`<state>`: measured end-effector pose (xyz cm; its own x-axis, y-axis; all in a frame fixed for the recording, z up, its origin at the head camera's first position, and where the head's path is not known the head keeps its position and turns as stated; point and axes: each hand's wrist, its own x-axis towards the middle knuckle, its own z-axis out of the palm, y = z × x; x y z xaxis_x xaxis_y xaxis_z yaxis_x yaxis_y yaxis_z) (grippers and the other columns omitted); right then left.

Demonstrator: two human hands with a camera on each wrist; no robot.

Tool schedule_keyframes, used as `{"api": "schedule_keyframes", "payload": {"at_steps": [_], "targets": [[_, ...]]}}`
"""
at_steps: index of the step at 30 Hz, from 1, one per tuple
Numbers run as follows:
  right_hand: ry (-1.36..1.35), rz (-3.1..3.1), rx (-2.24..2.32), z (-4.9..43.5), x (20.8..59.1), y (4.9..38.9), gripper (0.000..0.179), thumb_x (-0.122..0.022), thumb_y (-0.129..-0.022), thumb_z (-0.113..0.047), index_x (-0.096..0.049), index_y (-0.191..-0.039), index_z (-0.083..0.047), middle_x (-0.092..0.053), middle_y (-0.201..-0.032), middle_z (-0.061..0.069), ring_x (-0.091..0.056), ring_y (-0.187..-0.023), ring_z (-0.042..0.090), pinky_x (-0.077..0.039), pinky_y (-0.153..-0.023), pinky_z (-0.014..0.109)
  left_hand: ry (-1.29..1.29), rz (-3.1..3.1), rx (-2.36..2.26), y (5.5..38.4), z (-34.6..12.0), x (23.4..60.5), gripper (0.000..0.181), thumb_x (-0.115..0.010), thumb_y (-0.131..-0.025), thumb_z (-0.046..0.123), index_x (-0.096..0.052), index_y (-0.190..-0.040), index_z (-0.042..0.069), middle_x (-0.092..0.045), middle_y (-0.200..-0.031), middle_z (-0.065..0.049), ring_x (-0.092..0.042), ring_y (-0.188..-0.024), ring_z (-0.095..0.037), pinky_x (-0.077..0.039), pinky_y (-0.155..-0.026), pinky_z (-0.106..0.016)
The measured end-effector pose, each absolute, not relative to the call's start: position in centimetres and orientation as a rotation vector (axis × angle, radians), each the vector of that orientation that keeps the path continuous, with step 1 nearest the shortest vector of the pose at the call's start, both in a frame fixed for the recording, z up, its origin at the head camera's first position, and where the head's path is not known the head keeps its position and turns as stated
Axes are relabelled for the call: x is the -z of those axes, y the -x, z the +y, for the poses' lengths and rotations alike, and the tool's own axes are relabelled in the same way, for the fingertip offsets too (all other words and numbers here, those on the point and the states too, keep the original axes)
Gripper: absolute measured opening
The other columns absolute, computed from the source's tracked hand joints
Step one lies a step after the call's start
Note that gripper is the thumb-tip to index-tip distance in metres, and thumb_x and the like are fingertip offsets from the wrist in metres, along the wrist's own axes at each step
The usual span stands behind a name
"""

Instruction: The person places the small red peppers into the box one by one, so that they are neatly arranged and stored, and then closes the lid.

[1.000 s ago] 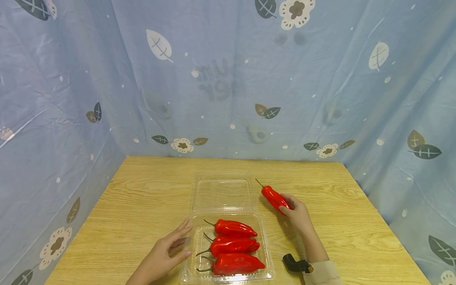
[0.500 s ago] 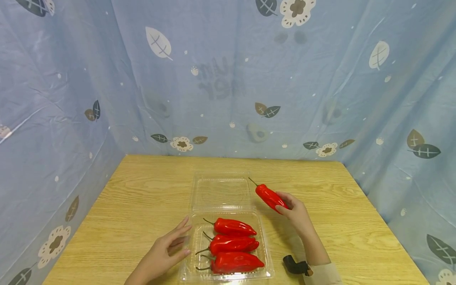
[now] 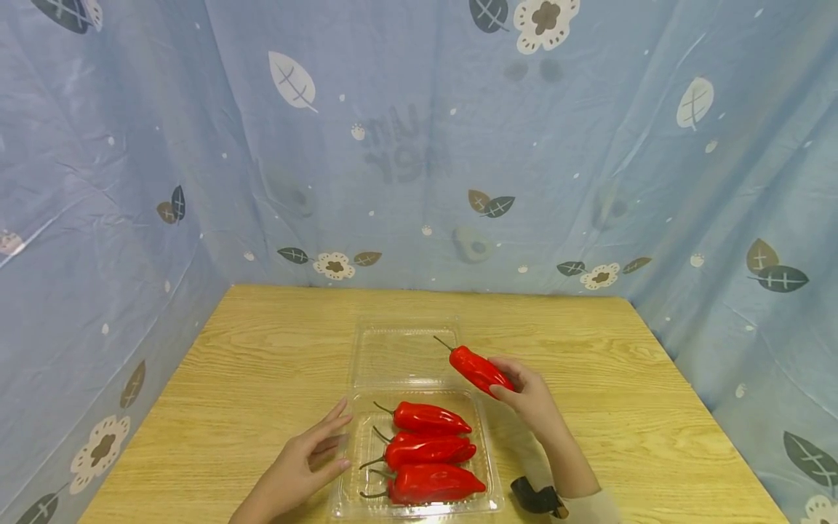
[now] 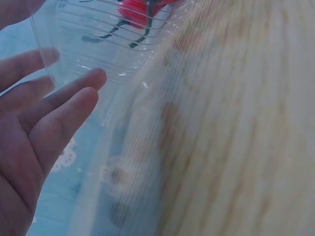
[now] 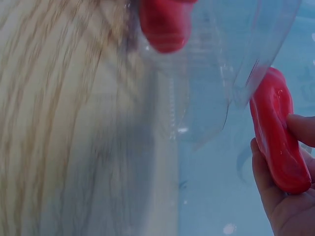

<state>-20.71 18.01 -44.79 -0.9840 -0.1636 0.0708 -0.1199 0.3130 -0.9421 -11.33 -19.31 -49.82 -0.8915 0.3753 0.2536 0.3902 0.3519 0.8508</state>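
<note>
My right hand grips a long red pepper by its tip end, thumb on one side and fingers on the other. Its thin green stem points up and left, overlapping the hinge side of the lid. In the right wrist view the pepper lies along the fingers. A clear plastic clamshell box sits at the front of the table, several red peppers lying crosswise in it with stems to the left. My left hand is at the box's left wall, its fingers extended along the clear side and holding nothing.
The box's clear lid lies folded back flat behind it on the wooden table. A black wrist mount sits by the right sleeve. Blue patterned curtain stands round the table's back and sides.
My right hand has carried the pepper leftward, from right of the box to over its back right corner and the lid's edge. The left hand stays in place.
</note>
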Motion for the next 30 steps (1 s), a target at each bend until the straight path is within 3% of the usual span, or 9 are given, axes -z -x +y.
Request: {"api": "schedule_keyframes", "payload": {"at_steps": [20,30], "targets": [[0.563,2.372,1.782,16.1,44.2,19.4,0.044,-0.063,-0.087,0.000,-0.051,-0.129,0.007,-0.057,-0.124,0.027,-0.061,-0.107,0.030,-0.054,-0.085,0.018,0.704,-2.591,1.621,11.3,-19.3,49.7,0.060,-0.066,-0.090,0.020,-0.041,-0.142,0.003,-0.022,-0.156,-0.015,-0.048,-0.124,-0.038,-0.052,-0.095,-0.033],[0.633,2.369,1.680,15.0,44.4,18.9,0.043,-0.064,-0.088,-0.003,-0.053,-0.129,0.002,-0.059,-0.125,0.022,-0.062,-0.103,0.025,-0.055,-0.083,0.019,0.714,-2.590,1.622,11.3,-19.3,49.7,0.059,-0.065,-0.091,0.019,-0.041,-0.142,0.004,-0.022,-0.156,-0.015,-0.047,-0.125,-0.039,-0.052,-0.095,-0.034]]}}
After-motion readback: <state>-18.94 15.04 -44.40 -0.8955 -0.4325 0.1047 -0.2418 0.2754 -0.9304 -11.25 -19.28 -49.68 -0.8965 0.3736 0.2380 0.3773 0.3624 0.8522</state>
